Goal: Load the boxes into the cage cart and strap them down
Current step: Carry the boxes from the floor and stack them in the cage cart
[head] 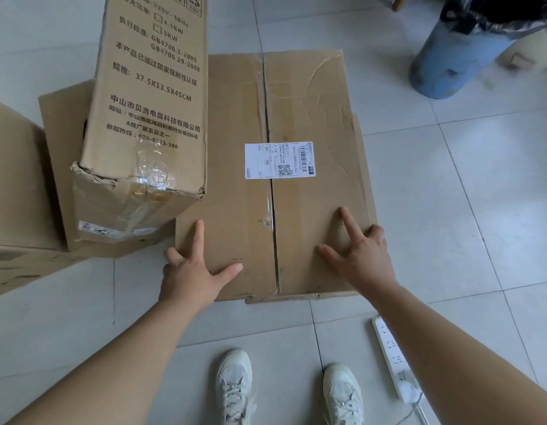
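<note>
A wide, flat cardboard box (300, 111) with a white shipping label (280, 160) lies on the tiled floor in front of me. My left hand (194, 269) rests on its near left corner, index finger and thumb spread on the top, other fingers over the left edge. My right hand (359, 254) rests on the near right part, index finger and thumb straight on the top, other fingers bent over the right edge. A tall printed carton (149, 96) stands just left of it, on another flat box (62, 167). No cage cart or strap is in view.
Another cardboard box (14, 194) sits at the far left. A white power strip (395, 360) lies on the floor near my right foot. A blue cylindrical bin (459, 56) stands at the back right. My two white shoes (235, 388) are at the bottom.
</note>
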`<action>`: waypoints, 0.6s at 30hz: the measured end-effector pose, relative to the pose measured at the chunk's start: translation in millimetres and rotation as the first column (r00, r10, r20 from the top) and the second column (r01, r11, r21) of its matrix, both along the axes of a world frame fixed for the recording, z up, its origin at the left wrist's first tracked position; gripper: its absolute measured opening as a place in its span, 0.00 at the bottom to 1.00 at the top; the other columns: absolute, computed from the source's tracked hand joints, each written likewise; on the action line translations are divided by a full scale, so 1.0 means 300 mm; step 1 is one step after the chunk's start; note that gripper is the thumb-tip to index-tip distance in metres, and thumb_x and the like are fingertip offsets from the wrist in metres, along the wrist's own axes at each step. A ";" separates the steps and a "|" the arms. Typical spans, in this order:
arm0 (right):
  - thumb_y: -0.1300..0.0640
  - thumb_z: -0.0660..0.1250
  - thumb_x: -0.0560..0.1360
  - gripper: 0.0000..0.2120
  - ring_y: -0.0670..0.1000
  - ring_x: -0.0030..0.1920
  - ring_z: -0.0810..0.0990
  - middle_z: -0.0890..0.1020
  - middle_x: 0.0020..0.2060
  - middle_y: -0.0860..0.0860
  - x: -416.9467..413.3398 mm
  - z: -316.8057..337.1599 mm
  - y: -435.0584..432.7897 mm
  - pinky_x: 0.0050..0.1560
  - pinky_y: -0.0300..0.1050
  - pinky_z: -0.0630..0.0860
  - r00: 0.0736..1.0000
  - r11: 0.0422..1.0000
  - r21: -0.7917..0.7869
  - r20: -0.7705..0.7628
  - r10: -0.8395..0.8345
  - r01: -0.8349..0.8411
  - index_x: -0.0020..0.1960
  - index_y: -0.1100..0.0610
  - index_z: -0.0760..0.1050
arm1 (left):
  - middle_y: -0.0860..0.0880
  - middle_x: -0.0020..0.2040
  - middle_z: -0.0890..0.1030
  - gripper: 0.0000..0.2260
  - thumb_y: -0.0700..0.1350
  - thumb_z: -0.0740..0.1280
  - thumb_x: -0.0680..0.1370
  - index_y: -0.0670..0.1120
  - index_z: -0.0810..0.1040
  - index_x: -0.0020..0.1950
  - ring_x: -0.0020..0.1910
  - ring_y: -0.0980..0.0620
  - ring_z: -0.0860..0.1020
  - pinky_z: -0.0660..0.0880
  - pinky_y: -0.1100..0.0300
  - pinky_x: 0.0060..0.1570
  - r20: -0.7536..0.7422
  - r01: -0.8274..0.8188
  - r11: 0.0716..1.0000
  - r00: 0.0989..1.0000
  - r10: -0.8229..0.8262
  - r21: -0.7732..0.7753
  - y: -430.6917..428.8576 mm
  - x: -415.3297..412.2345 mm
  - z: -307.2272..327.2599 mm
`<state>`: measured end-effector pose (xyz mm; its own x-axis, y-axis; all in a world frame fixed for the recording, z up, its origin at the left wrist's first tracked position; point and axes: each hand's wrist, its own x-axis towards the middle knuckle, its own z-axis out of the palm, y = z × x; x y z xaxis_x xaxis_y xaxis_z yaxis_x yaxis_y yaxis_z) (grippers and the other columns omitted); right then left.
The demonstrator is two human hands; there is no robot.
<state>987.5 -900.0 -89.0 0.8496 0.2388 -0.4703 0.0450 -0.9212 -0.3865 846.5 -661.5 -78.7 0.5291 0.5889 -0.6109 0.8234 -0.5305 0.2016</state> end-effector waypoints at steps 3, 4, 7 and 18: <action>0.34 0.66 0.70 0.40 0.61 0.61 0.67 0.64 0.61 0.59 0.014 -0.009 -0.046 0.62 0.51 0.69 1.000 1.000 0.009 0.025 -0.003 0.002 0.75 0.35 0.50 | 0.40 0.64 0.59 0.50 0.70 0.68 0.66 0.67 0.34 0.73 0.57 0.38 0.72 0.71 0.52 0.56 0.007 -0.033 0.999 0.999 0.033 -0.015 -0.065 -0.001 0.002; 0.34 0.67 0.69 0.40 0.61 0.60 0.68 0.65 0.61 0.59 0.021 -0.006 -0.071 0.62 0.52 0.69 1.000 1.000 0.006 0.029 -0.004 0.003 0.75 0.35 0.51 | 0.41 0.63 0.59 0.51 0.69 0.69 0.65 0.67 0.34 0.73 0.56 0.38 0.73 0.72 0.52 0.55 0.008 -0.037 0.999 0.999 0.037 -0.027 -0.096 -0.006 0.004; 0.35 0.68 0.69 0.40 0.61 0.58 0.69 0.65 0.60 0.59 0.045 0.010 -0.167 0.62 0.52 0.69 0.999 1.000 -0.010 0.031 -0.010 0.010 0.75 0.36 0.52 | 0.41 0.62 0.60 0.52 0.69 0.70 0.65 0.67 0.34 0.73 0.54 0.39 0.74 0.73 0.52 0.56 0.021 -0.038 0.998 0.999 0.039 -0.052 -0.204 -0.015 0.005; 0.34 0.69 0.67 0.41 0.60 0.61 0.70 0.65 0.62 0.58 0.071 0.019 -0.553 0.61 0.52 0.71 0.994 0.994 -0.037 -0.001 -0.106 0.106 0.74 0.33 0.52 | 0.48 0.54 0.59 0.53 0.72 0.70 0.60 0.69 0.37 0.72 0.54 0.41 0.72 0.71 0.53 0.53 0.070 0.009 0.999 0.998 -0.006 -0.044 -0.530 0.077 0.003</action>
<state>1008.9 -1065.7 -83.2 0.8678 0.1298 -0.4796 -0.0551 -0.9342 -0.3525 869.6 -820.5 -77.7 0.5755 0.5579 -0.5980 0.8026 -0.5258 0.2818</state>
